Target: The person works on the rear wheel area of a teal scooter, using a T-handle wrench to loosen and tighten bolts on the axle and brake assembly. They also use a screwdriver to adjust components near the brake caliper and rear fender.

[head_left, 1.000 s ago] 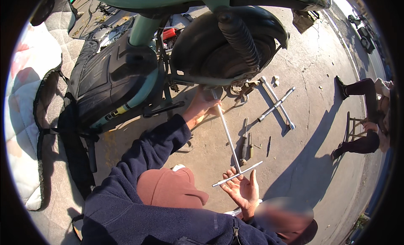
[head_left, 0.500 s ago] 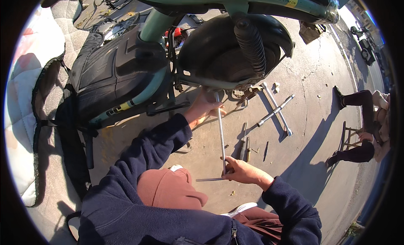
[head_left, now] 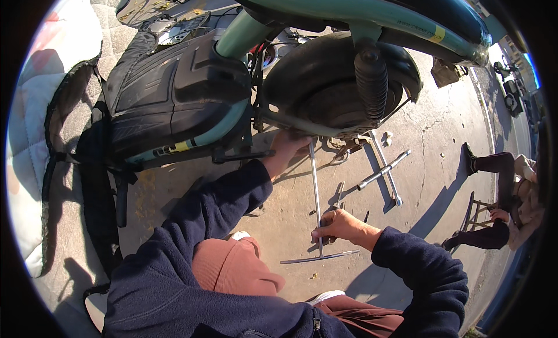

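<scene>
Pavement [head_left: 442,170]: sunlit, cracked | T-bar wrench [head_left: 316,192]: above it | person [head_left: 523,204]: seated, right

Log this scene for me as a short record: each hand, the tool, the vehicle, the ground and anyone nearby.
Left hand: at the shaft's far end, grip partly hidden
Right hand: fingers closed around the shaft, near the crossbar
Tool: metal T-handle wrench
Vehicle: green-and-black scooter, above the left hand
On ground: cross-shaped wrench
Ground: cracked concrete
Nearby: another person, right edge
</scene>
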